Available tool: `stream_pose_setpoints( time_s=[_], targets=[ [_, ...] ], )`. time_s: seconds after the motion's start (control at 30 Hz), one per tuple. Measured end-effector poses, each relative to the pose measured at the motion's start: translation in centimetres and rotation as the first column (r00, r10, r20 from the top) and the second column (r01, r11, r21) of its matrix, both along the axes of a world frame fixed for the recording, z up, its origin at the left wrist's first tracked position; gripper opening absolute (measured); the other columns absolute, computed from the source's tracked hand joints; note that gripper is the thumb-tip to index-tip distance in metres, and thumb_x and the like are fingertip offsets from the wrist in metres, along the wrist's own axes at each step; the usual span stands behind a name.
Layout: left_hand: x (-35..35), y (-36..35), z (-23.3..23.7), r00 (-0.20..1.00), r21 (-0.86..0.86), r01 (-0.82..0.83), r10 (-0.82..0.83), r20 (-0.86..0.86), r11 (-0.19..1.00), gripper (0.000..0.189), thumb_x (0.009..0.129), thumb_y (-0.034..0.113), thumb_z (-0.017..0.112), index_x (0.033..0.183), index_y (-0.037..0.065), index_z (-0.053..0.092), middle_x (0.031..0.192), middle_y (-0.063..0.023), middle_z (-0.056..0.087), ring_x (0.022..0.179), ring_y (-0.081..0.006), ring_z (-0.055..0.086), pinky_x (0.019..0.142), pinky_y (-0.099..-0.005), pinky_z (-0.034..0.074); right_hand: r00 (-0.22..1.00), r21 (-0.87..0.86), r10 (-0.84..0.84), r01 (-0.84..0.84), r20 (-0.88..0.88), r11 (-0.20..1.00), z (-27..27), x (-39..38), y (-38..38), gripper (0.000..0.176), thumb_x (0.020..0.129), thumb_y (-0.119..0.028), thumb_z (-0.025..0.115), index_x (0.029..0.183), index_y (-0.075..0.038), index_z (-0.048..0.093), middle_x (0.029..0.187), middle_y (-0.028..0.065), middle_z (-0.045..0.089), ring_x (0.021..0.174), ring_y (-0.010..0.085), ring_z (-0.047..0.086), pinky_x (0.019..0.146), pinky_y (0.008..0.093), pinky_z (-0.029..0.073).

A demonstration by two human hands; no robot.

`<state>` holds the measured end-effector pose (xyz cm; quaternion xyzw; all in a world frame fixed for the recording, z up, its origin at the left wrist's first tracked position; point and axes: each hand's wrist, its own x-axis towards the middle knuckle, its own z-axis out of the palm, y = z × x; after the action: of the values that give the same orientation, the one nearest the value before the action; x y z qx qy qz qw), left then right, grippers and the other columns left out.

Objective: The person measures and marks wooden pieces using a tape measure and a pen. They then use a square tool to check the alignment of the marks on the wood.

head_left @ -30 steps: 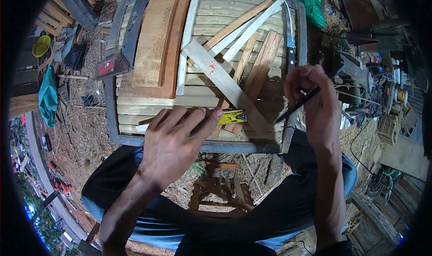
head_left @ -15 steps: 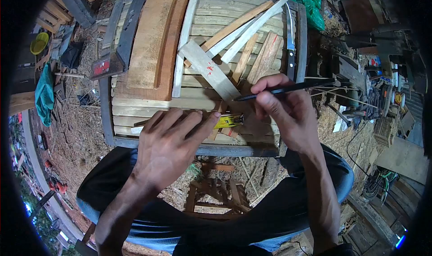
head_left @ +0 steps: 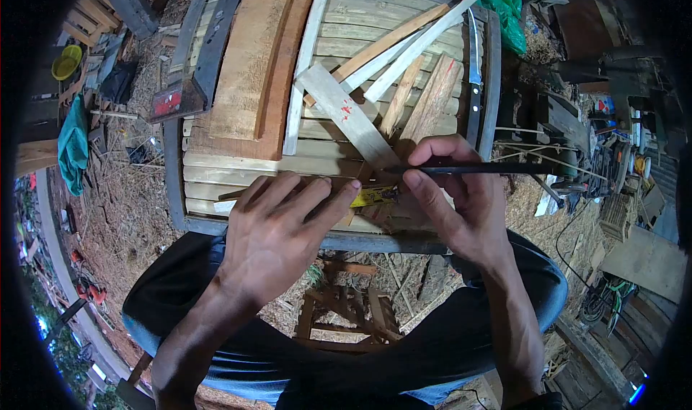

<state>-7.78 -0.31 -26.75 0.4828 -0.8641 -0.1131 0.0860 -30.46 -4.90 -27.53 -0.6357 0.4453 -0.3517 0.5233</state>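
My right hand pinches a slim black pencil between thumb and fingers. The pencil lies nearly level, its left end near the lower end of a pale flat wood piece with red marks. My left hand rests palm down at the table's near edge, fingers bent over a tape measure. The yellow blade sticks out to the right past its fingertips, toward my right hand. Whatever lies under the left palm is hidden. A narrow strip of wood shows just left of the left fingers.
The slatted table carries a wide brown board, a long pale strip, several thin wood sticks and a knife at the right edge. A green plastic bag hangs at the back right. Below is a small wooden frame.
The pencil has swung from a slant to nearly level, and my right hand has shifted slightly. My left hand stays over the tape measure. The whole view has drifted slightly right.
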Motion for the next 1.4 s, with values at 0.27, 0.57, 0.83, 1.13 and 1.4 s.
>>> stream_pose_setpoints(
  time_s=[0.27,0.57,0.83,1.13,1.4],
  targets=[
    [-0.3,-0.1,0.1,0.999,-0.012,-0.039,0.038,-0.034,0.999,0.038,0.076,0.015,0.071,0.114,0.015,0.068,0.099,-0.0015,0.065,0.084,-0.0170,0.060,0.075,-0.0330,0.051,0.990,0.009,0.069,-0.069,-0.126,0.998,0.7,-0.3,-0.5,0.011,0.083,-0.004,0.064,0.092,0.001,0.061,0.078,0.0077,0.061,0.067,0.0119,0.062,0.059,0.0257,0.050],
    [-0.1,-0.1,-0.1,0.998,-0.038,-0.030,0.028,-0.050,0.999,0.037,0.076,0.014,0.072,0.113,0.014,0.069,0.097,-0.0015,0.065,0.083,-0.0170,0.060,0.073,-0.0329,0.051,0.984,0.085,0.119,-0.108,-0.134,0.990,0.6,-0.6,-0.8,0.010,0.084,-0.006,0.063,0.091,0.001,0.060,0.079,0.0069,0.061,0.068,0.0112,0.061,0.058,0.0265,0.049],
    [-0.3,-0.2,0.1,0.995,-0.023,-0.039,0.037,-0.096,0.999,0.036,0.076,0.012,0.071,0.112,0.013,0.069,0.097,-0.0026,0.065,0.083,-0.0176,0.060,0.074,-0.0332,0.052,0.957,-0.045,0.181,-0.196,-0.228,0.980,1.0,-0.5,-1.0,0.013,0.081,-0.003,0.063,0.093,-0.001,0.060,0.081,0.0098,0.061,0.069,0.0191,0.061,0.063,0.0317,0.049],
    [-0.2,-0.1,0.1,0.995,-0.052,-0.022,0.016,-0.101,0.998,0.035,0.075,0.011,0.071,0.110,0.011,0.070,0.096,-0.0034,0.065,0.083,-0.0185,0.061,0.073,-0.0339,0.051,0.993,-0.075,-0.057,0.050,-0.106,0.996,0.5,0.0,-0.6,0.010,0.089,-0.010,0.064,0.095,-0.003,0.060,0.079,0.0060,0.060,0.071,0.0150,0.060,0.061,0.0302,0.051],
    [-0.6,-0.2,0.2,0.978,-0.101,-0.060,0.039,-0.204,0.993,0.031,0.076,0.006,0.069,0.106,0.008,0.070,0.092,-0.0049,0.067,0.081,-0.0215,0.064,0.073,-0.0344,0.052,0.907,0.290,-0.417,0.416,-0.064,0.862,2.6,-3.6,2.4,0.034,0.096,-0.033,0.059,0.096,0.001,0.063,0.080,0.0011,0.057,0.068,0.0078,0.054,0.064,0.0252,0.048]
  ],
)
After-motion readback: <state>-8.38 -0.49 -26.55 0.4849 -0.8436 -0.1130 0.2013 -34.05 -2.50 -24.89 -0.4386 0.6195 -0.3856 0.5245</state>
